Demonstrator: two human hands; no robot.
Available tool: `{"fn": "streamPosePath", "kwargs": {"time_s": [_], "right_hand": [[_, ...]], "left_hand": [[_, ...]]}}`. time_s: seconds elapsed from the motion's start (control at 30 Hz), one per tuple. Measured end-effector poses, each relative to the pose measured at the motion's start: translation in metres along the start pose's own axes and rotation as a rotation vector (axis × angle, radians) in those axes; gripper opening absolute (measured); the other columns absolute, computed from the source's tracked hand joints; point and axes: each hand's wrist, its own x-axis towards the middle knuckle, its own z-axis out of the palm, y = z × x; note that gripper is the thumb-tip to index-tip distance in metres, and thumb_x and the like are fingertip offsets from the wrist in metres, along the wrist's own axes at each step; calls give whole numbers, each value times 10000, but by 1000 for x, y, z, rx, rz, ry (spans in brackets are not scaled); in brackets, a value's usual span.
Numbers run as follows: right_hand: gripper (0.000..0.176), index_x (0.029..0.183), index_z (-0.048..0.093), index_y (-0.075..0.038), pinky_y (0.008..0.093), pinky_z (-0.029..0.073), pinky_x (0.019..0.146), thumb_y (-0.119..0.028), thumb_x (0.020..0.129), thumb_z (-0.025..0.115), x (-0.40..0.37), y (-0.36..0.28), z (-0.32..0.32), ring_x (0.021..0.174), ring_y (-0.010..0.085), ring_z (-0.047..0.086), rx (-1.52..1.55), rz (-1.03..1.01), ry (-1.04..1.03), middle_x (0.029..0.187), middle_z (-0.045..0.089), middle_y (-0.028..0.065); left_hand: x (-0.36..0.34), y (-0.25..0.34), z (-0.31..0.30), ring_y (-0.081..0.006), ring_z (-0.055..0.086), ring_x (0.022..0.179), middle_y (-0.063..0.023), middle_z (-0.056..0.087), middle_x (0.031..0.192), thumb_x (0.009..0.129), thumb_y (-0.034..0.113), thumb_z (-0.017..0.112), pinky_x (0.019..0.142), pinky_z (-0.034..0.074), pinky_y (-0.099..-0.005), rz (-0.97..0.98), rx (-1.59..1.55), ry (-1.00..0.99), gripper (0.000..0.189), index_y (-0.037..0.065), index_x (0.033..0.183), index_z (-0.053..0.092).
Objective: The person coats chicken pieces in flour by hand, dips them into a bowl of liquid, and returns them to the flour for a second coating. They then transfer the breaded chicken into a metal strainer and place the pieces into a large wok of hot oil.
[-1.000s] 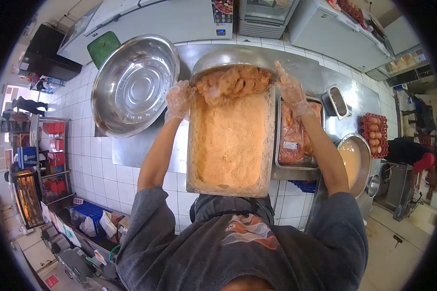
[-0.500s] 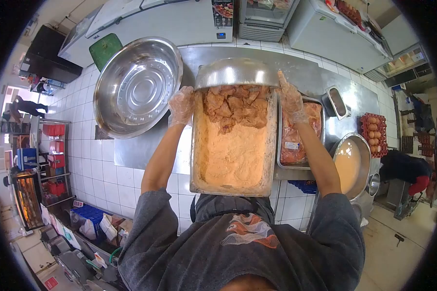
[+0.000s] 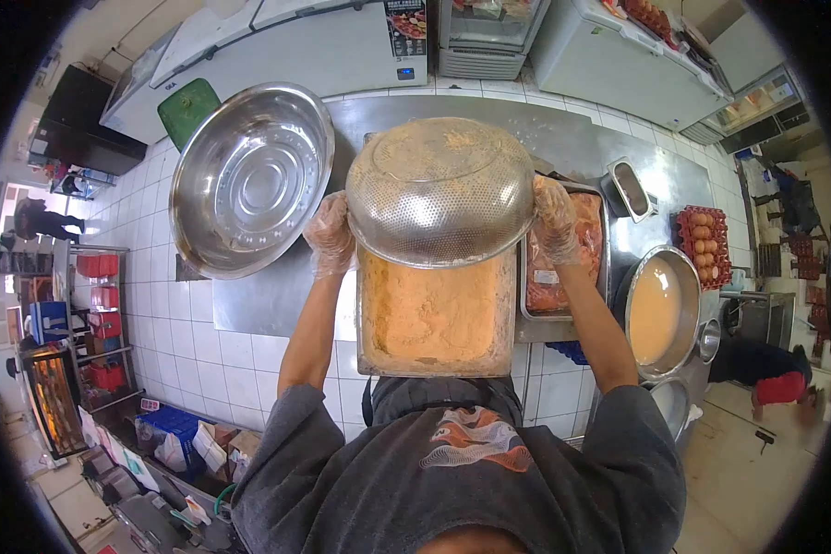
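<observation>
A perforated metal colander [image 3: 439, 198] is tipped bottom-up over the far half of a deep metal tray [image 3: 508, 355]. Dusty orange powder clings to its base. My left hand [image 3: 331, 235], in a clear plastic glove, is closed on the colander's left rim. On the opposite side my gloved right hand [image 3: 554, 222] grips the right rim. Orange-tinted flour [image 3: 434, 314] fills the near part of the tray. The meat pieces seen a moment ago are hidden beneath the colander.
A large steel basin [image 3: 258, 185] stands at the left. To the right are a tray of packed raw meat [image 3: 563, 258], a bowl of orange liquid [image 3: 656, 314], an egg tray [image 3: 704, 247] and a small metal container [image 3: 630, 189]. Another person [image 3: 766, 369] bends at far right.
Both hands have turned the colander over toward me, so its base now faces up and it covers the meat pieces. The person at the far right has bent lower.
</observation>
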Motion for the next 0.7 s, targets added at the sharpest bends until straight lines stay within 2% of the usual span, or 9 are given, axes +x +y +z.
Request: {"fn": "streamPosePath", "kwargs": {"time_s": [0.13, 0.2, 0.3, 0.4, 0.47, 0.53, 0.63, 0.67, 0.7], "right_hand": [[685, 1525, 441, -65, 422, 561, 832, 20, 875, 641, 33, 13, -14, 946, 343, 663, -73, 226, -255, 1089, 658, 185], [683, 1522, 461, -98, 420, 545, 869, -38, 871, 659, 82, 16, -23, 955, 339, 655, 82, 261, -199, 1103, 671, 185], [701, 1515, 477, -135, 423, 526, 917, -100, 844, 675, 109, 41, -26, 1001, 342, 649, 386, 545, -313, 1183, 677, 181], [723, 1531, 456, -128, 426, 521, 852, -192, 848, 682, 108, 60, -32, 895, 270, 623, 482, 732, -514, 1053, 666, 138], [731, 1520, 470, -118, 440, 516, 863, -247, 840, 704, 104, 73, -50, 887, 260, 615, 485, 659, -469, 1041, 658, 132], [760, 1515, 472, -102, 449, 511, 898, -320, 833, 725, 75, 92, -74, 936, 270, 626, 508, 613, -407, 1072, 665, 147], [826, 1521, 454, -73, 451, 472, 1032, -443, 840, 739, 17, 130, -145, 1180, 311, 612, 426, 714, -410, 1263, 646, 215], [782, 1474, 499, -65, 453, 469, 1041, -452, 837, 734, -6, 133, -195, 1194, 327, 615, 359, 844, -438, 1278, 652, 214], [742, 1428, 544, -56, 456, 466, 1051, -460, 834, 730, -15, 128, -242, 1208, 343, 618, 303, 952, -462, 1294, 658, 213]], "left_hand": [[45, 14, -31, -295, 698, 740, -84, 694, 829, 839, 148, 760, 597, 537, -409, -52, 43, -104, 139, 112, 942, 673], [79, 18, -40, -310, 696, 762, -99, 693, 829, 857, 153, 757, 621, 541, -423, -94, 59, -197, 133, 92, 937, 671], [123, 18, -33, -319, 673, 749, -104, 687, 829, 850, 163, 773, 674, 536, -423, -271, 102, -408, 170, 51, 935, 678], [148, 33, -29, -283, 659, 762, -102, 682, 834, 817, 173, 802, 720, 522, -394, -336, -126, -499, 233, 35, 966, 687], [158, 51, -31, -248, 639, 772, -89, 661, 820, 834, 185, 784, 724, 514, -378, -230, -119, -439, 273, 16, 1013, 666], [153, 88, -19, -214, 619, 781, -77, 639, 807, 850, 196, 766, 728, 505, -361, -106, -159, -434, 314, -3, 1061, 646], [145, 172, 4, -169, 581, 775, -37, 622, 881, 932, 307, 701, 690, 472, -309, -421, -592, -648, 322, 9, 1044, 650], [143, 201, 18, -145, 570, 777, -26, 618, 901, 952, 336, 684, 672, 456, -285, -550, -786, -724, 325, 24, 1036, 656], [144, 244, 30, -131, 561, 770, -20, 616, 895, 954, 328, 686, 661, 448, -276, -521, -762, -756, 310, 30, 1035, 660]]}}
